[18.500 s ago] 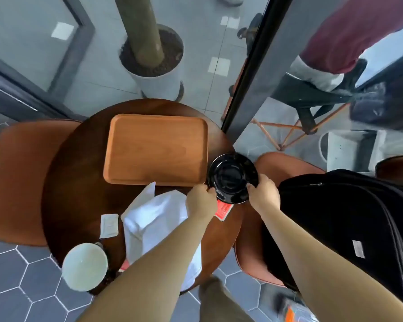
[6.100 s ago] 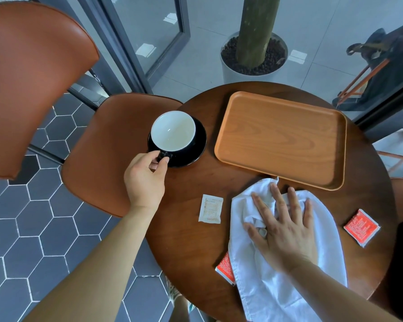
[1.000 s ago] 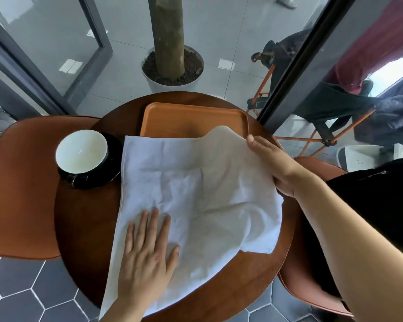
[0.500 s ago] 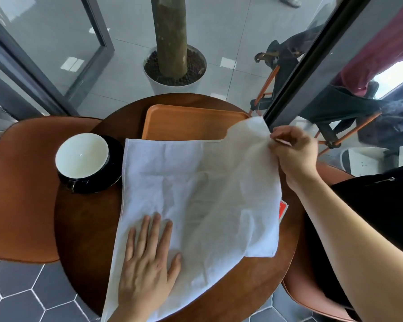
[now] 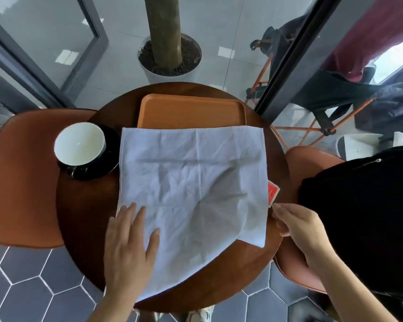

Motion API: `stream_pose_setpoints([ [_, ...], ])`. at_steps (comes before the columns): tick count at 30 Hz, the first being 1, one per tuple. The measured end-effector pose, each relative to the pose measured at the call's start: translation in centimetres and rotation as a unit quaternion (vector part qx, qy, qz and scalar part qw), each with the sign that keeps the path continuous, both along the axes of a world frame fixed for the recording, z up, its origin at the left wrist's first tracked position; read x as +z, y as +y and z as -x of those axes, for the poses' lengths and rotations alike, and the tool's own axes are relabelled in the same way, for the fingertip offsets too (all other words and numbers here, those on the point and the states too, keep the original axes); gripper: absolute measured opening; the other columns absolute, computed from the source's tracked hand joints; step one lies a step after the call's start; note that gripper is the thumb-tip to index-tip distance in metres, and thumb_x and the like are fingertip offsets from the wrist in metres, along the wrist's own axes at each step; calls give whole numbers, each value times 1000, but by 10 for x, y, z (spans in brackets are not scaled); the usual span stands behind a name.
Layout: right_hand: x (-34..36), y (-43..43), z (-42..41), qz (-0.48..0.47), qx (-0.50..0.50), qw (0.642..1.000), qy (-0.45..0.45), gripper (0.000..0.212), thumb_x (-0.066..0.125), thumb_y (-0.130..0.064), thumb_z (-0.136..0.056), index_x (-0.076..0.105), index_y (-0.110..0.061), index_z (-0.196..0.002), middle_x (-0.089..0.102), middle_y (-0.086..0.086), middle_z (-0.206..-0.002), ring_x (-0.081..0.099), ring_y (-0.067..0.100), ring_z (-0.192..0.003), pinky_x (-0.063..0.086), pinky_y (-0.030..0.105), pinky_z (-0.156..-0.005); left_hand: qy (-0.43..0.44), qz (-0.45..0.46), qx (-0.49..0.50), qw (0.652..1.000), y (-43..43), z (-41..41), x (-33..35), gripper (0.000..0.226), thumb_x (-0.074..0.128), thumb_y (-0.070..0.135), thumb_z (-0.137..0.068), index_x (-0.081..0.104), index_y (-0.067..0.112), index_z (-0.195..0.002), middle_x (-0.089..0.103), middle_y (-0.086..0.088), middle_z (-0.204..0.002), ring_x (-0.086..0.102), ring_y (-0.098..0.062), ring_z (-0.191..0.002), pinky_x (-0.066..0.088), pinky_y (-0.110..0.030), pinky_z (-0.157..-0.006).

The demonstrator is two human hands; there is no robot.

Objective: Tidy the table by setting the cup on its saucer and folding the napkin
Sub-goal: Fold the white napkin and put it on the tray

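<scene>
My left hand [image 5: 128,247] lies flat, fingers spread wide and holding nothing, pressing the near left corner of the white napkin [image 5: 191,196] onto the round wooden desk [image 5: 84,217]. The napkin is spread open and creased, its far edge lying over the near rim of the orange tray [image 5: 191,110]. My right hand [image 5: 298,225] sits at the napkin's right edge with a loosely curled grip; I cannot tell whether the fingertips have pinched the cloth or only touch it. Just beyond those fingertips a red packet [image 5: 272,192] peeks from under the napkin. The white-lined cup [image 5: 79,145] stands on its black saucer [image 5: 107,159] at the left of the desk, just beside the napkin.
</scene>
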State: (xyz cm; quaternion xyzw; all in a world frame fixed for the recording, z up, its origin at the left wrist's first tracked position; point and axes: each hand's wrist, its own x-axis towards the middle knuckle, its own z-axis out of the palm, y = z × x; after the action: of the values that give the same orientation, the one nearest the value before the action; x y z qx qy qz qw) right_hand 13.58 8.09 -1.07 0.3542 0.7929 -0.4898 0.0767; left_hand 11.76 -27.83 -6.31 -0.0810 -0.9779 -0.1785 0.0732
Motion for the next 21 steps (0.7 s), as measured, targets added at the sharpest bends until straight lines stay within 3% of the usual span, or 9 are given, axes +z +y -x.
stream_pose_setpoints([
  [3,2,-12,-9,66,22,998,-4,12,72,-35,-88,77,-36,-98,75,-6,-78,66,5,-63,56,24,-59,-19,-9,72,997,-19,-4,17,50,53,33,-92,64,-3,-124,63,-24,-118,60,-48,-105,48,-58,-89],
  [6,8,-22,-11,74,58,995,-14,26,79,-31,-78,72,-44,-100,77,-13,-86,71,4,-68,53,17,-56,-122,33,123,984,-30,-7,29,44,70,20,-90,63,-4,-126,62,-28,-103,60,-49,-91,51,-59,-78],
  [9,13,-27,-17,64,106,991,-50,45,83,-17,-69,69,-55,-88,75,-16,-83,71,4,-71,53,16,-55,-258,39,184,948,-35,-12,37,59,73,32,-88,56,1,-134,64,-26,-112,63,-49,-100,52,-55,-83],
  [12,15,-31,-24,20,112,992,-58,29,80,-6,-70,76,-32,-83,76,-10,-76,71,7,-67,52,17,-55,-318,50,195,926,-41,-16,43,61,69,41,-89,53,6,-136,64,-20,-123,62,-44,-111,49,-49,-87],
  [17,19,-42,-28,-19,13,997,79,10,75,-15,-84,71,-24,-79,73,-6,-75,66,9,-71,50,22,-62,-335,43,170,926,-52,-25,47,52,74,36,-87,52,4,-121,60,-22,-117,62,-47,-106,48,-50,-84],
  [19,25,-47,-30,0,-8,991,136,8,73,-19,-88,69,-24,-82,69,-8,-70,62,4,-63,49,17,-56,-334,40,153,929,-54,-34,45,55,74,28,-85,48,4,-127,55,-23,-117,61,-48,-103,48,-51,-84],
  [21,30,-48,-31,0,-33,985,168,9,71,-28,-89,67,-23,-83,62,-6,-58,55,7,-47,45,22,-42,-328,15,152,932,-57,-43,41,61,73,20,-84,46,6,-137,51,-23,-117,60,-49,-102,47,-51,-85],
])
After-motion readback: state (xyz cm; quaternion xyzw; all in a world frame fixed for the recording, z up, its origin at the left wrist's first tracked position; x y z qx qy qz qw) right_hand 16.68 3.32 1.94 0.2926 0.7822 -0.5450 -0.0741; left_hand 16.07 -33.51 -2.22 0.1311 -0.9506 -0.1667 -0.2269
